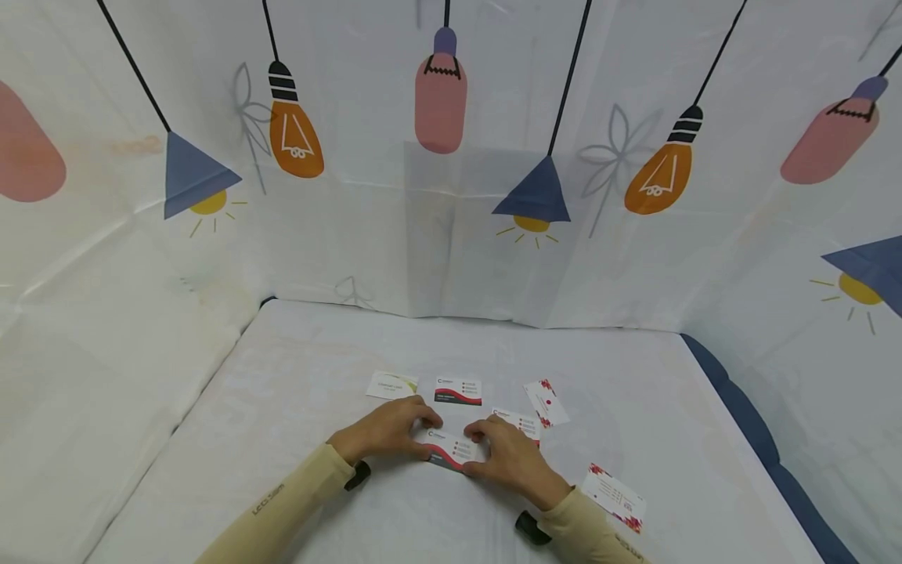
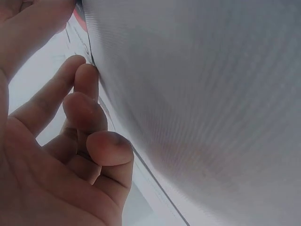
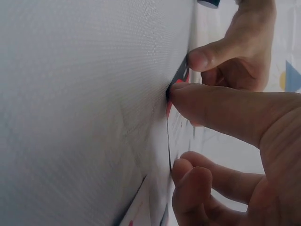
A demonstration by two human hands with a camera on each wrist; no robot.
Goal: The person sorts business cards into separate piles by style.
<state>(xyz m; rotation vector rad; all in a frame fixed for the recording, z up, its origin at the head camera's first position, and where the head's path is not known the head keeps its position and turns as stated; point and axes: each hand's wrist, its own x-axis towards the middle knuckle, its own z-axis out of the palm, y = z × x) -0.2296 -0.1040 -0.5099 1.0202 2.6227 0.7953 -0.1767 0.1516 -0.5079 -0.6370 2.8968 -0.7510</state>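
Atop the flat white bench (image 1: 303, 348), my left grip (image 1: 386, 429) and right grip (image 1: 513, 454) pinch a rectangular white-red-black paper card (image 1: 452, 448); uneven pressure (one side harder) could skew it.

- We see the left hand (image 2: 56, 157), fingers bent.
- Near the top, we spot a partly hidden card (image 2: 81, 40) with red and dark print.
- A pale surface (image 2: 207, 108) fills our right.

The high head view looks forward-down; 2 wrist views skim the table (image 1: 606, 368) close-up, the right likewise showing both hands (image 1: 386, 431) (image 1: 513, 456).
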